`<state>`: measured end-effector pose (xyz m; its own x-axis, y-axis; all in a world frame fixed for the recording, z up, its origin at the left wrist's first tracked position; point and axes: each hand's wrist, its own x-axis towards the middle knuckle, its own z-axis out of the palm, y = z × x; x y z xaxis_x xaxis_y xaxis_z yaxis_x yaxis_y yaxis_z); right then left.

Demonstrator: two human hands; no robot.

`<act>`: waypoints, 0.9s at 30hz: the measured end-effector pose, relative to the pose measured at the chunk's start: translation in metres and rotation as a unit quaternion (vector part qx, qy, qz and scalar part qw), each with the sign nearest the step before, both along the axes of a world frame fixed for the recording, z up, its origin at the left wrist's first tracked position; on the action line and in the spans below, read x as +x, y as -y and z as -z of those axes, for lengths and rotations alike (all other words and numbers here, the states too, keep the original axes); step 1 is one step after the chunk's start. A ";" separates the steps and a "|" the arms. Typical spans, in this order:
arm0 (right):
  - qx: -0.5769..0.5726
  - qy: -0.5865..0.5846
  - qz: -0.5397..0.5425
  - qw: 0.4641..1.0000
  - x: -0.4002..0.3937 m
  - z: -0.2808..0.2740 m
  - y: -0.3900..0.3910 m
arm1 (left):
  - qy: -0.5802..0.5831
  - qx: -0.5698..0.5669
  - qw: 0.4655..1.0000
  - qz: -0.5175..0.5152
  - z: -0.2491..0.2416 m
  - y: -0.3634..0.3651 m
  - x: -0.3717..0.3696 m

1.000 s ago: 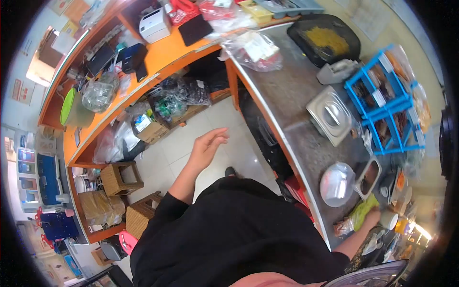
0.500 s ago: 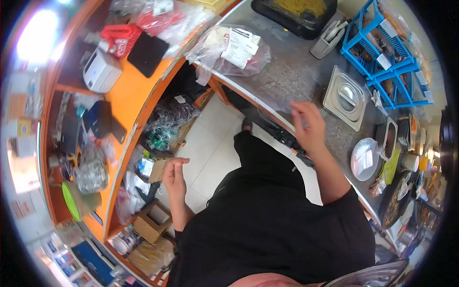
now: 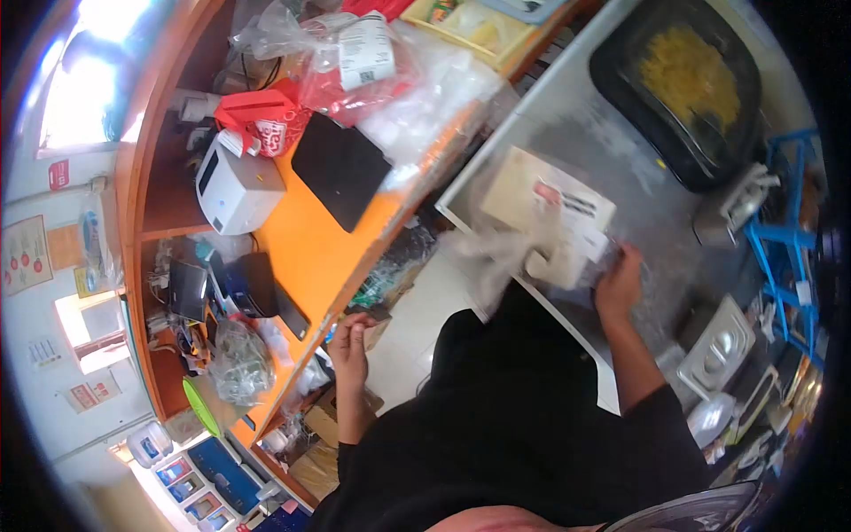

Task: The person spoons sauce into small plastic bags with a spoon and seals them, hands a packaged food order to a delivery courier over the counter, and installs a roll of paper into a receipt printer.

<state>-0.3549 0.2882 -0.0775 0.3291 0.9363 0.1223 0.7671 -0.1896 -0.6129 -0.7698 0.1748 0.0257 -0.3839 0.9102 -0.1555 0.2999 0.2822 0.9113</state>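
Observation:
A clear plastic bag [image 3: 510,248] with pale boxes inside and a printed paper on top lies at the near edge of the grey metal counter [image 3: 567,137]. Its loose upper part is smeared by motion. My right hand [image 3: 618,288] is at the bag's right side, fingers bent against the plastic; part of the grip is hidden. My left hand [image 3: 348,355] hangs in the air beside the orange shelf, its fingers curled in, and I see nothing in it.
A black tray [image 3: 674,89] of yellow food stands at the counter's far end. Steel lidded containers [image 3: 716,346] and blue racks [image 3: 780,239] are on the right. On the orange shelf [image 3: 297,244] sit a white printer [image 3: 238,182], a black flat item [image 3: 341,168] and plastic bags.
My view has turned and come nearer the counter's far end. My right hand has gone from free air to the plastic bag. My left hand stays low, fingers more curled.

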 end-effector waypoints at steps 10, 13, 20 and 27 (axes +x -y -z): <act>-0.039 0.114 0.006 0.993 0.007 0.027 0.008 | -0.108 0.198 0.974 -0.027 0.021 -0.198 -0.071; -0.051 0.135 0.029 0.989 0.009 0.033 0.016 | -0.127 0.239 0.962 -0.011 0.018 -0.292 -0.096; -0.070 0.140 0.048 0.987 0.019 0.050 0.039 | -0.415 0.222 0.876 0.106 -0.009 -0.452 -0.087; -0.062 0.141 0.069 0.986 0.021 0.046 0.042 | -0.103 0.133 0.983 0.076 -0.005 -0.475 -0.063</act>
